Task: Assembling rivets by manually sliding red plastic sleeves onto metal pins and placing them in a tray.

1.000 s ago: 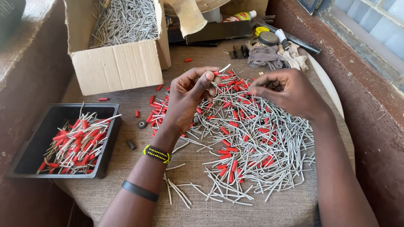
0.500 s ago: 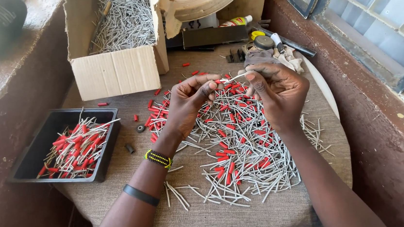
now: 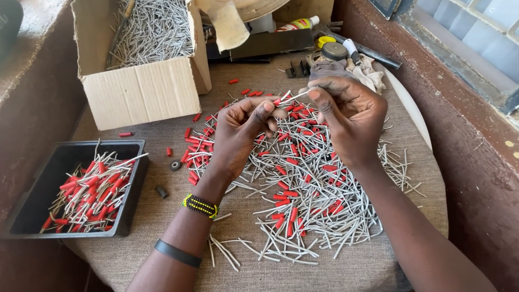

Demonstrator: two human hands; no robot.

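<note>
Both hands meet above the far middle of the cloth-covered tabletop (image 3: 155, 236), over a spread heap of metal pins (image 3: 313, 185), some of them with red sleeves. The left hand (image 3: 240, 135) has its fingers curled and its fingertips pinched on the near end of one thin metal pin (image 3: 293, 96). The right hand (image 3: 351, 116) pinches the same pin between thumb and forefinger at its other end. The pin lies nearly level, its long axis running left to right and rising slightly toward the right hand. A black tray (image 3: 39, 203) of red-sleeved pins sits at the left edge, well apart from the hands. A cardboard box (image 3: 142, 97) of bare pins stands at the far left corner.
</note>
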